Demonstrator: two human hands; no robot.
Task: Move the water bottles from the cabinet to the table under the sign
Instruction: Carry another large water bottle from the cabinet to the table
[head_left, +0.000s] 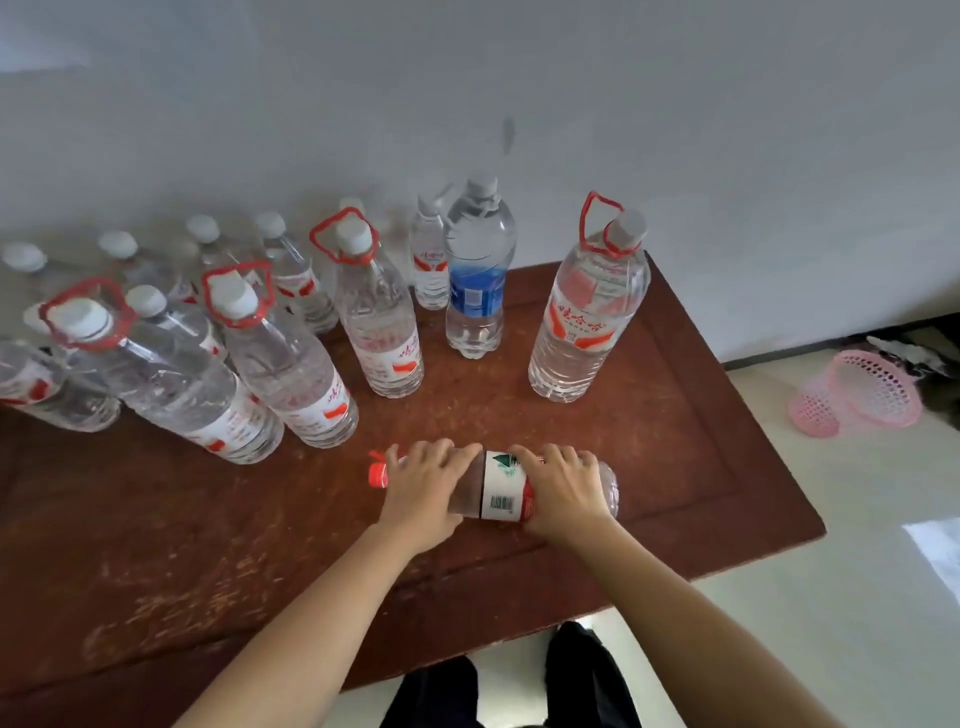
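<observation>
while it's lying on its side on the right part of the brown table (675, 467), the red-capped bottle (500, 486) is gripped at both ends: the neck end is held by the left hand (423, 483) and the base end by the right hand (563, 491), fingers curled over the top. behind it, standing water bottles (382, 332) are crowded along the wall (675, 130), a blue-label bottle (475, 296) among them. pink baskets (857, 395) can be seen on the floor (857, 519) off to the right.
</observation>
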